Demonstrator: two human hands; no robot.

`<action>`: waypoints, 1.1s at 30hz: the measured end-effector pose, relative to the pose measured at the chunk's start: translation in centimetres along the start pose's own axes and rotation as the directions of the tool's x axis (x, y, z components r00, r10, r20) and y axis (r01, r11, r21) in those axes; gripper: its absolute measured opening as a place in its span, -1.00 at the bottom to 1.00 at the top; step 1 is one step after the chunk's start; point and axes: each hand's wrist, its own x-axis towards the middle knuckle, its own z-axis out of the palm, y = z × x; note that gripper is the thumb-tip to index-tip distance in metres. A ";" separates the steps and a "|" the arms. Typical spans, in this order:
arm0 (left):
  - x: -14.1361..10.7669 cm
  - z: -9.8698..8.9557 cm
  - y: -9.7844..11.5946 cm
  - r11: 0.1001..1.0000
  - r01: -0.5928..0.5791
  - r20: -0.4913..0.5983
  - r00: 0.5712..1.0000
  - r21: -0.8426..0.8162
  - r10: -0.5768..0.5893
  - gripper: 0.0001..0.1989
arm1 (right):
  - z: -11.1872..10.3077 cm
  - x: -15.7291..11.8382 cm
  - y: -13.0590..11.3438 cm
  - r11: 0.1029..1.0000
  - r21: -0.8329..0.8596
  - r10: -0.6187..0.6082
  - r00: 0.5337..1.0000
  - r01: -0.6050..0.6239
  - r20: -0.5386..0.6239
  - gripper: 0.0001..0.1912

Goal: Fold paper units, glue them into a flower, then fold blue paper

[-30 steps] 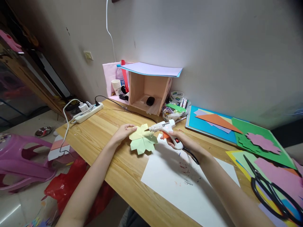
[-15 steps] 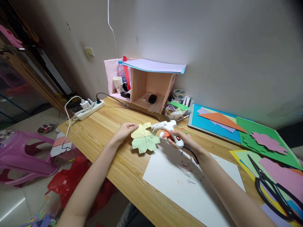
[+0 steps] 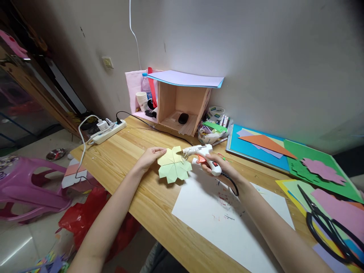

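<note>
A pale yellow and green paper flower [image 3: 174, 167] with creased, scalloped petals is pinched at its upper left edge by my left hand [image 3: 150, 158]. It is held just above the wooden table [image 3: 119, 146]. My right hand [image 3: 220, 165] is closed round the handle of a white hot glue gun [image 3: 203, 151] with an orange trigger. The gun's metal nozzle points left over the flower's upper right petal; whether the tip touches the paper I cannot tell. A white sheet of paper [image 3: 207, 227] with ink marks lies under my right forearm.
Black scissors [image 3: 327, 223] and coloured paper lie at the right. A power strip [image 3: 109, 132] sits at the left edge, its black cord crossing the table. At the back stand a cardboard box [image 3: 182, 102] and a tub of scraps [image 3: 212, 131]. A pink stool [image 3: 31, 185] stands left.
The flower's lower petals have tipped up slightly. The glue gun has turned a little and its nozzle now shows over the upper right petal. My left hand keeps its pinch.
</note>
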 end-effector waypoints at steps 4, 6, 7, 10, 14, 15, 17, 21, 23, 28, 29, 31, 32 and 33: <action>0.0 -0.1 0.0 1.000 0.013 0.002 1.000 0.002 -0.013 -0.57 | 0.1 0.2 0.1 0.998 0.017 -0.054 0.996 0.055 -0.068 -0.65; 0.0 -0.1 -0.1 1.000 0.018 0.014 1.000 -0.003 -0.018 -0.58 | 0.0 0.3 0.3 0.998 0.037 -0.054 0.997 0.056 -0.063 -0.66; 0.1 -0.1 -0.2 1.000 0.019 0.016 1.000 -0.009 -0.019 -0.58 | 0.0 0.4 0.3 0.999 0.039 -0.034 0.998 0.036 -0.043 -0.66; 0.1 -0.1 -0.3 0.999 0.015 0.023 1.000 -0.028 -0.015 -0.60 | -0.1 0.4 0.6 0.999 0.021 0.024 0.999 -0.025 0.024 -0.65; 0.2 -0.1 -0.3 1.000 0.010 0.016 1.000 -0.017 -0.010 -0.58 | -0.1 0.5 0.5 1.000 0.016 0.006 1.000 -0.005 -0.019 -0.63; 0.2 -0.1 -0.3 1.000 0.009 0.009 1.000 -0.009 -0.009 -0.57 | 0.0 0.5 0.5 1.000 0.015 -0.007 0.999 0.007 -0.042 -0.62; 0.3 -0.2 -0.4 1.000 0.007 0.003 1.000 0.001 -0.007 -0.55 | 0.0 0.4 0.4 1.000 0.008 -0.022 0.997 0.023 -0.067 -0.60; 0.4 -0.2 -0.5 1.000 0.012 0.019 1.000 -0.008 -0.012 -0.54 | 0.4 0.3 0.5 0.998 -0.066 0.019 1.000 -0.018 0.022 -0.56; 0.4 -0.2 -0.5 1.000 0.015 0.028 0.999 -0.018 -0.015 -0.55 | 0.8 0.4 0.8 0.991 -0.129 0.035 0.996 -0.023 0.088 -0.54; 0.3 0.0 -0.3 0.999 0.022 0.023 1.000 -0.023 -0.021 -0.56 | 1.8 0.7 1.2 0.986 -0.164 0.005 0.998 0.006 0.066 -0.53; 0.2 0.0 -0.3 1.000 0.023 0.023 0.999 -0.019 -0.023 -0.56 | 1.8 0.7 1.2 0.987 -0.162 -0.004 0.999 0.012 0.048 -0.53; 0.2 0.1 -0.2 1.000 0.022 0.024 0.999 -0.012 -0.022 -0.55 | 1.9 0.6 1.1 0.985 -0.172 -0.008 0.999 0.015 0.041 -0.52; 0.2 0.1 -0.2 1.000 0.024 0.023 0.999 -0.010 -0.024 -0.54 | 1.9 0.5 1.0 0.982 -0.187 0.001 0.998 0.010 0.057 -0.53; 0.2 0.1 -0.3 1.000 0.028 0.021 0.999 -0.009 -0.028 -0.54 | 1.9 0.4 0.9 0.978 -0.206 0.014 0.997 0.003 0.078 -0.54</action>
